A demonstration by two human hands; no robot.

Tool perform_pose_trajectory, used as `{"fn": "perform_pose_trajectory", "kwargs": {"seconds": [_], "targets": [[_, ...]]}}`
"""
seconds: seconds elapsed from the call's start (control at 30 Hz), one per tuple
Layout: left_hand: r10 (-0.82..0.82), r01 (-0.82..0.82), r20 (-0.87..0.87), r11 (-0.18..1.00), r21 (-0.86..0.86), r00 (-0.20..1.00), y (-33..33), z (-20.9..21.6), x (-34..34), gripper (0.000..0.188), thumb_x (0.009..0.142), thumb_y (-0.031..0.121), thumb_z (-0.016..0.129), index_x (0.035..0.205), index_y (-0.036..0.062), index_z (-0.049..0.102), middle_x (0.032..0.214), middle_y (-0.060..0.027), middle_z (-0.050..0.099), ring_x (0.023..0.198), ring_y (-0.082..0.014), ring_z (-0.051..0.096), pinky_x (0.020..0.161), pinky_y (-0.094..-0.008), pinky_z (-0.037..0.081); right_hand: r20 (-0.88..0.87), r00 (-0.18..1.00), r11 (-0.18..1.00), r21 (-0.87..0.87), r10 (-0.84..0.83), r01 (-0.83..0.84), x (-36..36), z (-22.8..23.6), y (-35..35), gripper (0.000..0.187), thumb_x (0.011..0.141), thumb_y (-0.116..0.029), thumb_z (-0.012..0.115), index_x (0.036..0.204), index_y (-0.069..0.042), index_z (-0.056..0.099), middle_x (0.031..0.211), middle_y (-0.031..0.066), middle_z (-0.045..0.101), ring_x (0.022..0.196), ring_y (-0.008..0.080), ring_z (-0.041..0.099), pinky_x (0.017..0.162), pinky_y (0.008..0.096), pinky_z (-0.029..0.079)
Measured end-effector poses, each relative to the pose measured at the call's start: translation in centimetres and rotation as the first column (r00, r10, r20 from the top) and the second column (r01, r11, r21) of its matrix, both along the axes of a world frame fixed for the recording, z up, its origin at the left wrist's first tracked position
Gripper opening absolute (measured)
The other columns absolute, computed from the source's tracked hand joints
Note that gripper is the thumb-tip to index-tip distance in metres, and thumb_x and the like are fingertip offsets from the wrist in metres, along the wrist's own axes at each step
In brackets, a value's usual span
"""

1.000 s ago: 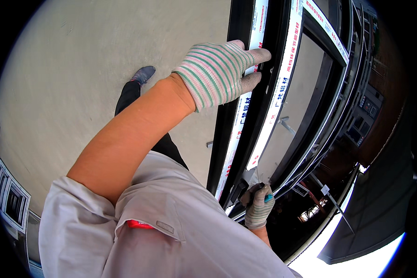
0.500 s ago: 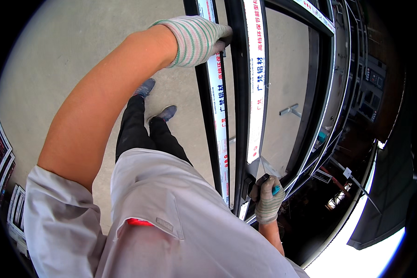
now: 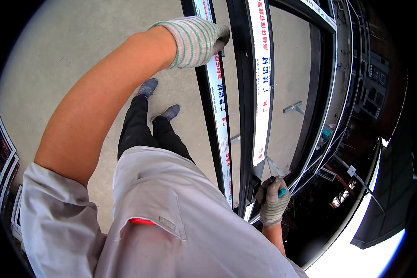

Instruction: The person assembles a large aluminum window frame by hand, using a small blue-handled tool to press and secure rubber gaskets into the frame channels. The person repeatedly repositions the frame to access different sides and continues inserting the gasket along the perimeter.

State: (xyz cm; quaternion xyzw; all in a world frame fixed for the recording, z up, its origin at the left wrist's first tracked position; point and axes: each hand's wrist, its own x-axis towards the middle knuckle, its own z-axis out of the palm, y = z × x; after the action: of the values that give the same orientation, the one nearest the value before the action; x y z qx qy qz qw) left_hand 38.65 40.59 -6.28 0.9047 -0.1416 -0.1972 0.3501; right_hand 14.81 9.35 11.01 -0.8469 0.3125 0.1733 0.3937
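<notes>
My left hand (image 3: 194,42), in a green-and-pink striped knit glove, has its fingers curled over a black aluminium frame bar (image 3: 216,99) faced with printed protective film. Beside it, across a gap, runs a second filmed black bar (image 3: 261,92) of a larger frame. My right hand (image 3: 274,204), in a similar glove, is closed on a small black-and-teal object (image 3: 281,192) by the lower end of that second bar. The fingers cover most of this object, so its kind does not show. A black block (image 3: 252,188) sits on the bar just left of the hand.
Further right stands the frame's outer side (image 3: 328,83), with more long profiles (image 3: 350,69) beyond it. A metal support foot (image 3: 293,107) shows on the concrete floor through the opening. At far left more framed pieces (image 3: 3,153) stand. My shoes (image 3: 167,112) are left of the bars.
The gap between the two bars has widened slightly, the second bar shifting right in view. My right hand has shifted a little right and down with the black-and-teal object. My left hand keeps its grip.
</notes>
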Motion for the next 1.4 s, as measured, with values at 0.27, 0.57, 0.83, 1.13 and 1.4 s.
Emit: {"fn": "perform_pose_trajectory", "kwargs": {"seconds": [0.27,0.57,0.83,1.13,1.4], "targets": [[0.003,-0.005,-0.075,1.0,-0.028,0.997,-0.1,0.3,0.3,0.031,0.109,0.026,0.049,0.125,0.005,0.066,0.091,-0.0151,0.075,0.074,-0.0263,0.074,0.07,-0.0369,0.062,0.006,1.0,1.0,-0.007,0.011,-0.011,-0.1,0.1,0.0,0.051,0.101,-0.053,0.066,0.089,-0.003,0.062,0.06,0.0014,0.056,0.052,0.0091,0.048,0.05,0.0265,0.036],[0.243,-0.226,0.022,0.929,-0.292,0.97,-1.1,-2.0,-2.3,0.038,0.109,0.034,0.051,0.139,0.0141,0.063,0.084,-0.0153,0.072,0.071,-0.0231,0.071,0.07,-0.0367,0.06,-0.002,0.999,0.999,0.004,-0.033,0.033,-0.5,-0.1,0.0,0.045,0.104,-0.046,0.064,0.091,-0.003,0.062,0.062,0.0017,0.057,0.052,0.009,0.048,0.05,0.0261,0.035],[0.509,-0.552,-0.253,0.609,-0.569,0.823,-2.0,0.0,-8.0,0.068,0.101,0.023,0.068,0.162,0.0147,0.04,0.083,-0.006,0.067,0.071,-0.011,0.06,0.069,-0.0273,0.053,-0.08,0.997,0.999,0.028,0.02,-0.017,0.1,0.3,-0.2,0.046,0.104,-0.049,0.063,0.093,-0.004,0.061,0.062,0.0014,0.056,0.055,0.0091,0.049,0.052,0.0257,0.036],[0.516,-0.591,-0.33,0.503,-0.631,0.791,-2.1,1.3,-9.9,0.071,0.098,0.022,0.072,0.159,0.0062,0.04,0.085,-0.0065,0.069,0.071,-0.0118,0.062,0.069,-0.0267,0.053,-0.129,0.987,0.995,0.048,0.093,-0.088,0.6,0.8,0.4,0.048,0.106,-0.051,0.059,0.092,-0.005,0.058,0.063,0.0038,0.057,0.056,0.0113,0.05,0.054,0.027,0.039],[0.489,-0.644,-0.423,0.517,-0.564,0.763,-2.0,-1.6,-10.8,0.051,0.1,0.022,0.068,0.147,0.0044,0.056,0.081,-0.0055,0.069,0.071,-0.0122,0.063,0.068,-0.0267,0.053,-0.128,0.988,0.996,0.033,0.087,-0.084,0.8,0.1,-0.6,0.055,0.104,-0.058,0.058,0.089,-0.005,0.056,0.062,0.0053,0.057,0.055,0.0149,0.054,0.054,0.0288,0.043]]}}
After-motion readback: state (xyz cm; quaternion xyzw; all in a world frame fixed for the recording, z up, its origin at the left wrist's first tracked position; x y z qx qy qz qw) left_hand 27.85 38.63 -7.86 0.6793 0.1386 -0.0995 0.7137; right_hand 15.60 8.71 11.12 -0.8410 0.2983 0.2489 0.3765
